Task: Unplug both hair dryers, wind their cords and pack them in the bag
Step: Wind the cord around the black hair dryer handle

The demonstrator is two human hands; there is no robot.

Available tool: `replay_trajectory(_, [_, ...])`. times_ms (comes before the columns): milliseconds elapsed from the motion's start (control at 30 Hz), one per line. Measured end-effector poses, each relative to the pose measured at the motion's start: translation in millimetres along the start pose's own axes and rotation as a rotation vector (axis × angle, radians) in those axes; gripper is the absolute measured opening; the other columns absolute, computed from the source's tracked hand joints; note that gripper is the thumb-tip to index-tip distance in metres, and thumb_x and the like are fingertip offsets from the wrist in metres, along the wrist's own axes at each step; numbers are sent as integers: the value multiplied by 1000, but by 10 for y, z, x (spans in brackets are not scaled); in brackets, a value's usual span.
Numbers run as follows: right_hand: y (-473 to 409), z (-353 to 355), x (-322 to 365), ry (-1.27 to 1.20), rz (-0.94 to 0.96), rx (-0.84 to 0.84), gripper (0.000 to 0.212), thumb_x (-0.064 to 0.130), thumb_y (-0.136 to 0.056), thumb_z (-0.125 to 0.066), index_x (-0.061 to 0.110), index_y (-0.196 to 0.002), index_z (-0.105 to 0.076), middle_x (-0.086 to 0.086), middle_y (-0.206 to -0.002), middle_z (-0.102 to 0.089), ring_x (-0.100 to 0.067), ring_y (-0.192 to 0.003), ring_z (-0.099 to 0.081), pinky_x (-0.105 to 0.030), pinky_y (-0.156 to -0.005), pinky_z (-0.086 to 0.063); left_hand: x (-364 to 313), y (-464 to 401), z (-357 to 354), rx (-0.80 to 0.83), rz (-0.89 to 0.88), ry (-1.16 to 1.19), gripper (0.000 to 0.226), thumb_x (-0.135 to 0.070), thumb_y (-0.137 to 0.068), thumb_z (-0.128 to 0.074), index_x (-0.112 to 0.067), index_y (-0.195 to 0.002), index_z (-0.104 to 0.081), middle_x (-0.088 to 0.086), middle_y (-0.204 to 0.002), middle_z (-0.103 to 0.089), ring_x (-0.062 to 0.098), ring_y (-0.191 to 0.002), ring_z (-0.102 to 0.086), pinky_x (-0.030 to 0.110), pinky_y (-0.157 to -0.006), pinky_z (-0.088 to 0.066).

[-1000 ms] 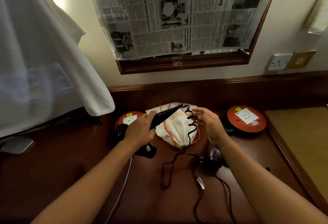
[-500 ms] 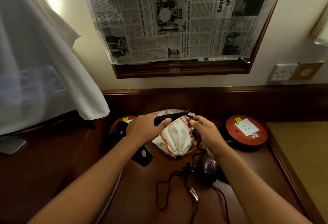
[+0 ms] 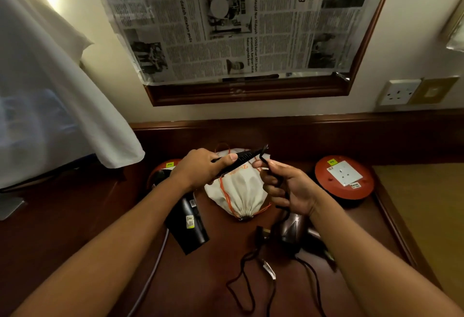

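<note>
Black hair dryer (image 3: pixel 187 219): held above the desk, barrel hanging down at the near left, folded handle gripped in the left hand (image 3: pixel 200 170) with thumb clamped along its top. Its coiled cord (image 3: pixel 263 160) leaves the handle tip and passes straight into the right hand (image 3: pixel 288 186), whose fingers are curled round the gathered coils.

Change noted: a second ago the coils hung stretched in a long loose spiral between the two hands; now they are bunched inside the right fist, and the hands have closed to just beside each other. Judgement: winding of this cord is well under way, and only the tail and plug (image 3: pixel 263 231) trailing on the desk remain to be taken up.

The second hair dryer (image 3: pixel 288 231), brown, lies on the desk under the right wrist, its cord (image 3: pixel 251 286) loose toward the near edge and not yet wound. The drawstring bag (image 3: pixel 241 191) lies closed just behind the hands, between two red socket reels (image 3: pixel 344 181).

Room for movement: a raised wooden back rail runs behind the bag; a raised lip bounds the desk (image 3: pixel 62 229) on the right. White cloth (image 3: pixel 50 91) overhangs the left rear corner. Bare desk surface shows at the left and near centre. The loose cords lying at the near centre could snag.
</note>
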State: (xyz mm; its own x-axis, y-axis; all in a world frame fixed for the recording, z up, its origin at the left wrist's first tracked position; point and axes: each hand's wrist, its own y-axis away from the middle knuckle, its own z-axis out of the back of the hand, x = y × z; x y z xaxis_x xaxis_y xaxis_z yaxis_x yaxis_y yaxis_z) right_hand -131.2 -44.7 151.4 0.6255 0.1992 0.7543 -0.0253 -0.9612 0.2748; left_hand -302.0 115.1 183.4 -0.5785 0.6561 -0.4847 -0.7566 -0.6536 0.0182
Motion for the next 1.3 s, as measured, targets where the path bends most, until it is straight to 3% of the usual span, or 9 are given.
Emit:
replay_trajectory(233, [-101,154,190,297,-87,-9,21,23,-91,-49,12,-84,-65,5,-60,-34,-5,-42,-25,-17,-38,-12,35,-61,85,135,-166,101,71,-83,-72,-32,-21,-51,-59,2,-48,-60,7,-43,-55,25,-55,-42])
replay_trajectory(367, [-87,68,389,531,-107,-72,24,13,-95,-46,9,-84,-66,5,-54,-34,-6,-40,-23,-18,-38,-13,47,-101,175,203,-223,-23,78,-90,-67,-29,-21,-62,-65,2,-59,-66,12,-53,-62,39,-61,-50])
replay_trajectory(533, [-87,-155,648,818,19,-125,19,14,-94,-56,7,-81,-69,-6,-54,-39,-6,-34,-30,-15,-32,-25,27,-159,274,255,-272,-226,99,-99,-56,-13,-20,-74,-69,2,-70,-68,19,-65,-64,44,-64,-52])
replay_trajectory(700, [-99,-316,713,1095,175,-176,18,25,-88,-65,22,-73,-75,-31,-74,-58,-24,-63,-50,-31,-61,-40,53,-171,340,258,-258,-370,105,-99,-54,-10,-19,-82,-71,0,-71,-67,17,-66,-62,35,-58,-47])
replay_trajectory(800, [-54,-395,706,1206,266,-227,15,18,-89,-64,20,-78,-73,2,-71,-69,3,-64,-61,-7,-61,-42,68,-162,337,264,-212,-411,109,-100,-52,-9,-17,-87,-71,0,-72,-67,16,-67,-62,34,-60,-48])
replay_trajectory(867, [-25,-424,676,1269,314,-275,12,17,-90,-63,17,-86,-74,8,-77,-69,5,-70,-63,-5,-60,-45,56,-142,325,276,-169,-435,105,-98,-57,-11,-15,-82,-70,0,-70,-65,16,-64,-60,33,-59,-46])
replay_trajectory(967, [7,-425,578,1292,366,-329,15,18,-91,-62,12,-93,-75,1,-84,-72,-9,-79,-67,-18,-68,-52,32,-95,288,248,-94,-463,89,-91,-66,-19,-14,-70,-63,0,-63,-57,16,-59,-54,30,-55,-39])
replay_trajectory(1167, [48,-385,273,1167,443,-454,17,14,-92,-59,13,-101,-73,14,-81,-65,14,-67,-58,-4,-60,-42,49,-45,169,159,50,-471,87,-93,-68,-22,-15,-66,-61,1,-69,-58,18,-64,-59,31,-58,-43])
replay_trajectory(1300, [78,-395,46,980,487,-507,17,17,-94,-55,31,-101,-63,3,-68,-56,-4,-51,-47,-18,-49,-38,28,-6,123,113,119,-402,86,-91,-69,-25,-14,-68,-61,2,-69,-59,19,-65,-60,30,-57,-43])
